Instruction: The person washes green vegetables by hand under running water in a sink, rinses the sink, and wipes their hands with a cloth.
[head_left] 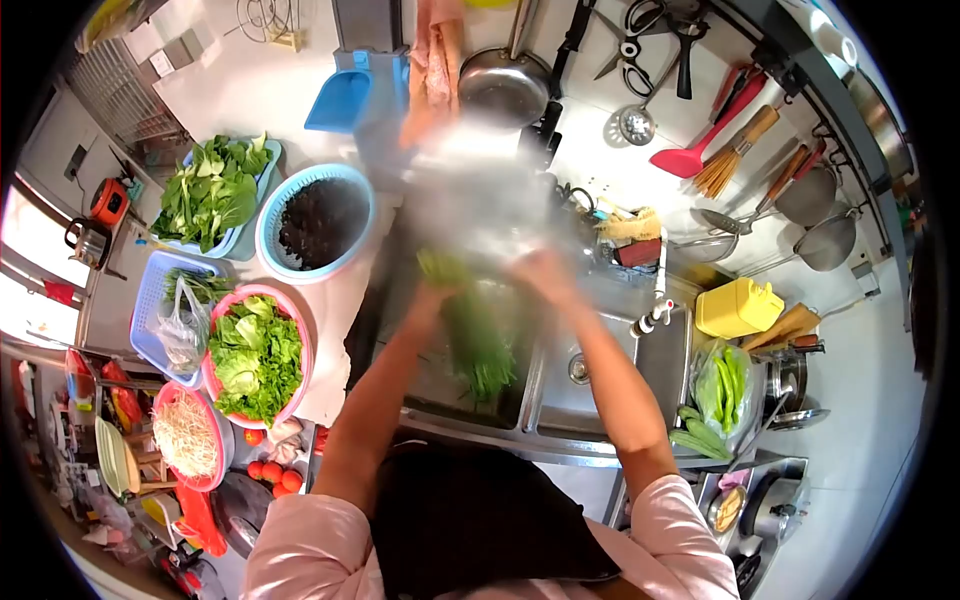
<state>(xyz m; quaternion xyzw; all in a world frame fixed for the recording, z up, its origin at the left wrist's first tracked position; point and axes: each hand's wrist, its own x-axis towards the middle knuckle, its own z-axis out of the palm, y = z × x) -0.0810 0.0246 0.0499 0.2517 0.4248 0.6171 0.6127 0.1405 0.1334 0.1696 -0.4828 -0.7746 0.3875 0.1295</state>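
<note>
My left hand [433, 297] is closed round a bunch of long, thin green-stemmed vegetables [485, 355], held over the left basin of the metal sink [592, 390]. The pale ends of the bunch point up toward the far side and the leafy tips hang toward me. Motion smears them, so their exact kind is unclear. My right hand [542, 272] is just right of the bunch, above the divider between the basins. A whitish haze and blur hide its fingers. The same haze covers the area beyond both hands.
Left of the sink stand a blue basket of dark food [320, 225], a basket of leafy greens [208, 190], a pink basket of lettuce [258, 355] and bean sprouts [187, 435]. A white tap [655, 315] and yellow jug [738, 307] stand right. Utensils hang behind.
</note>
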